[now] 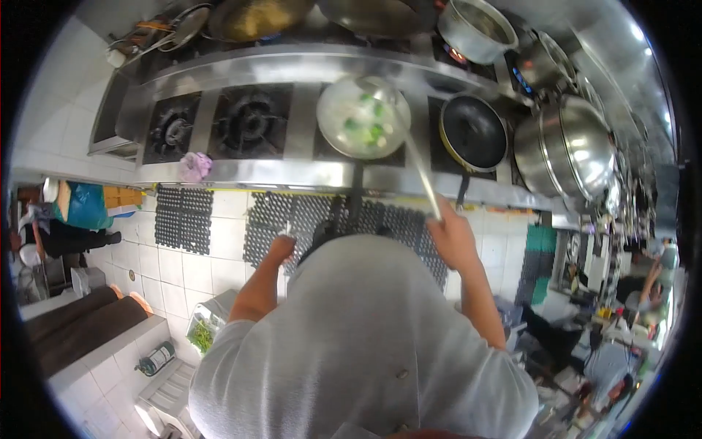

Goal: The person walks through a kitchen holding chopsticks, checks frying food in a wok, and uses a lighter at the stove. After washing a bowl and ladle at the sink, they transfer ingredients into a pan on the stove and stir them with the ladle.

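A light-coloured pan (329, 132) sits on the front row of burners, with green pieces in pale contents, slightly blurred. My right hand (453, 238) is closed around the long handle of a metal ladle (415, 157), whose bowl rests at the pan's upper right part. The pan's dark handle (356, 194) points toward me, and neither hand touches it. My left hand (283, 247) is closed, low and left of that handle, with a small whitish thing showing at its top that I cannot make out.
Right of the pan sits a black frying pan (474, 132), then large steel pots (567, 150). A purple-white cloth (195, 167) lies on the stove's front edge. Woks and a pot (477, 33) stand on the back row. Black mats (183, 219) cover part of the floor. People are at far right.
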Demonstrator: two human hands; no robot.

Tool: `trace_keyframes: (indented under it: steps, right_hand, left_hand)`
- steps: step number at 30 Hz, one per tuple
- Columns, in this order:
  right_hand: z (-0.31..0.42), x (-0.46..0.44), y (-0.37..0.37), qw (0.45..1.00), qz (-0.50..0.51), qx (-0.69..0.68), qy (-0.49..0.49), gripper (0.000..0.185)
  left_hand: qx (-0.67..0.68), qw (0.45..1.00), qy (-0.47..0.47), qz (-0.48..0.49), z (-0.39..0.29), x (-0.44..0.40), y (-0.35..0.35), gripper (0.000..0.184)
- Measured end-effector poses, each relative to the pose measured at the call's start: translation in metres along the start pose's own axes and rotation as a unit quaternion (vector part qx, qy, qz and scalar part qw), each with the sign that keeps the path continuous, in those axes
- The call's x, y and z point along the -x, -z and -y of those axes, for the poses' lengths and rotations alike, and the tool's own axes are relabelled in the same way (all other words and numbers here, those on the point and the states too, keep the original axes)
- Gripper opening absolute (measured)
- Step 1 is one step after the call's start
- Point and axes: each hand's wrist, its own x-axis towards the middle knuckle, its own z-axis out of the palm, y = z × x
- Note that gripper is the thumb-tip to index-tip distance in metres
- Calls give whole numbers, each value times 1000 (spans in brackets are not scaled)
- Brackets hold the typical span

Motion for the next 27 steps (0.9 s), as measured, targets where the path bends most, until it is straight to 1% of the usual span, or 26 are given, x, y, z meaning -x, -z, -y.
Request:
trace_keyframes:
  steps: [2, 3, 4, 5, 6, 8, 9, 10, 11, 12, 13, 14, 16, 17, 18, 19, 20, 21, 22, 23, 24, 25, 26, 27]
  right_hand:
    - [3, 10, 9, 996, -71, -39, 49, 58]
    - [3, 11, 11, 994, -84, -57, 44, 56]
    - [0, 14, 11, 992, -97, -74, 39, 53]
    - [-8, 14, 4, 989, -89, -113, 18, 51]
    - [-21, 8, -5, 986, -78, -149, -2, 49]
    - [-46, -12, -30, 961, -1, -275, -20, 45]
    - [-42, -20, -38, 947, 10, -319, -21, 45]
    - [-52, -32, -49, 942, 14, -334, 7, 43]
    - [-64, -41, -53, 953, 15, -301, -17, 42]
    - [-68, -50, -51, 962, 16, -268, -37, 40]
    - [-61, -54, -42, 955, 41, -292, -36, 33]
    - [-65, -63, -34, 957, 61, -282, -20, 33]
    - [-76, -71, -26, 917, 129, -376, -41, 22]
    - [-70, -72, -16, 902, 158, -390, -92, 20]
    - [-98, -91, -15, 860, 223, -444, -115, 22]
    - [-103, -104, -5, 770, 294, -548, -142, 20]
    - [-99, -116, 1, 663, 349, -634, -192, 19]
    - [-96, -133, 6, 643, 400, -637, -143, 19]
    - [-93, -142, 8, 609, 446, -648, -99, 19]
    - [-72, -141, 5, 599, 456, -654, -69, 21]
    - [-51, -138, 7, 590, 455, -666, -36, 24]
    - [-39, -138, 6, 555, 487, -673, -29, 26]
    - [-25, -139, 4, 519, 513, -683, -19, 28]
    - [-17, -134, 8, 531, 509, -678, -13, 29]
  left_hand:
    - [-30, 999, -11, -36, 9, 0, 7, 46]
    - [-75, 997, 16, -9, 21, -8, 7, 48]
    - [-94, 996, 5, 10, 19, -1, 10, 48]
    - [-51, 999, -2, -15, 36, -8, 2, 48]
    - [-45, 998, 41, -25, 44, -14, -7, 41]
    - [-80, 994, -19, -67, 76, -30, -38, 28]
    - [-99, 990, -48, -89, 89, -35, -54, 23]
    - [-79, 992, -31, -92, 88, -26, -75, 24]
    - [-60, 993, -14, -96, 87, -16, -98, 26]
    - [19, 994, 22, -104, 71, 3, -127, 30]
    - [206, 973, 94, -53, 14, 59, -143, 44]
    - [229, 966, 97, -66, 17, 56, -164, 44]
    - [249, 962, -2, -115, 52, 60, -226, 47]
    - [-37, 984, -116, -127, 62, 76, -227, 49]
    - [207, 964, -5, -165, 28, 130, -232, 46]
    - [290, 938, -57, -183, 29, 164, -240, 45]
    - [297, 927, 18, -228, -19, 242, -220, 46]
    - [378, 878, 35, -290, -31, 286, -224, 40]
    - [399, 836, 9, -378, -17, 312, -238, 36]
    - [397, 792, 38, -462, -7, 338, -251, 32]
    - [396, 758, 32, -518, -25, 391, -252, 31]
    - [410, 713, 17, -568, -4, 409, -269, 31]
    - [478, 645, 19, -596, -10, 443, -281, 30]
    - [515, 591, 24, -621, -7, 468, -302, 32]
